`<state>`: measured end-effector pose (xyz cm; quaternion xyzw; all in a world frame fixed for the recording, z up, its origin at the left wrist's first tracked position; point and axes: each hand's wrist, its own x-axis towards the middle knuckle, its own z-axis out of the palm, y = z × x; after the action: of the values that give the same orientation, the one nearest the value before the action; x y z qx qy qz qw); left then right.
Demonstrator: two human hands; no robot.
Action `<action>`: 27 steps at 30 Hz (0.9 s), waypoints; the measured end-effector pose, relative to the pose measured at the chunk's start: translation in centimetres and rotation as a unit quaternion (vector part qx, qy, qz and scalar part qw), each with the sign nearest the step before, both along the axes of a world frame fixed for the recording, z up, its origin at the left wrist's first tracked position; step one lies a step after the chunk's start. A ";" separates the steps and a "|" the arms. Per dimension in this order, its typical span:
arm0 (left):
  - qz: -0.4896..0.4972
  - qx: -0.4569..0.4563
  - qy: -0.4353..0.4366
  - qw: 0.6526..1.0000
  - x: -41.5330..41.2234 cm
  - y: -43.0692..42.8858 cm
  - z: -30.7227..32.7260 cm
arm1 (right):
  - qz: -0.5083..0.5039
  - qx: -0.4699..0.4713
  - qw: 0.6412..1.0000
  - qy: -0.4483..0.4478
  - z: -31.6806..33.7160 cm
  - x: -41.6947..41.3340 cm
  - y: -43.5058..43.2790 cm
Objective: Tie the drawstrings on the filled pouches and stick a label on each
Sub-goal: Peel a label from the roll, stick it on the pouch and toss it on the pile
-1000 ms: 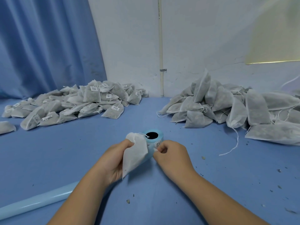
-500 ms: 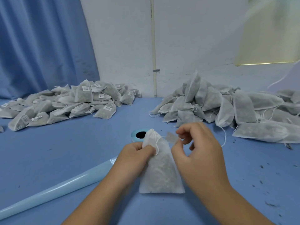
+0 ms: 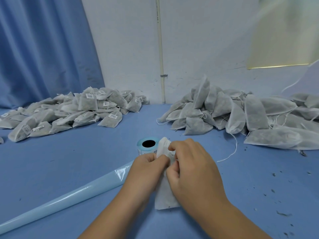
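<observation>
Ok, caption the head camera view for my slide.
Left hand and right hand hold a filled pouch before the label roll, between a labelled pile and an unlabelled pile.

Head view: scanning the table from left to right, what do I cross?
From the left: pile of labelled pouches → label roll → held pouch → pile of unlabelled pouches. The pale blue strip is left out, because it runs across below the labelled pile.
</observation>
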<state>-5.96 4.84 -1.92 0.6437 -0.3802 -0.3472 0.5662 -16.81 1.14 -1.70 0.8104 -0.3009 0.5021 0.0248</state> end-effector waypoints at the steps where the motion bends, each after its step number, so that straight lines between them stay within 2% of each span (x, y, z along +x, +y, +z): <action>1: -0.003 -0.003 0.000 1.000 -0.1 0.1 0.1 | 0.009 0.010 1.000 0.006 -0.1 0.0 0.1; 7: -0.015 -0.017 0.011 1.000 -0.2 0.4 0.2 | 0.045 0.077 0.996 0.027 -0.3 -0.2 0.0; 12: -0.017 -0.029 0.054 0.998 0.0 0.6 0.0 | 0.063 0.109 0.990 0.061 -0.3 -0.6 -0.5; 18: 0.001 -0.049 0.096 0.994 0.6 0.8 -0.1 | 0.161 0.146 0.969 0.120 -0.2 -1.1 -0.4; 21: -0.008 -0.057 0.094 0.994 1.0 1.3 -0.2 | 0.202 0.213 0.955 0.039 -0.1 -1.1 0.0; 24: -0.021 -0.074 0.097 0.992 1.5 1.9 0.0 | 0.152 0.218 0.960 -0.084 0.1 -0.8 -0.4; 25: -0.030 -0.077 0.094 0.992 1.7 2.2 0.0 | 0.145 0.261 0.948 -0.114 0.3 -0.7 -0.5; 26: -0.042 -0.080 0.086 0.992 1.9 2.4 0.1 | 0.160 0.336 0.919 -0.128 0.5 -0.7 -0.7; 27: -0.057 -0.081 0.076 0.992 2.1 2.7 0.3 | 0.198 0.423 0.874 -0.134 0.8 -0.6 -0.8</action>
<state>-3.89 7.51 -1.65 0.5446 -0.3990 -0.3947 0.6232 -17.43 0.30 -0.92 0.7112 -0.3181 0.4247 -0.4611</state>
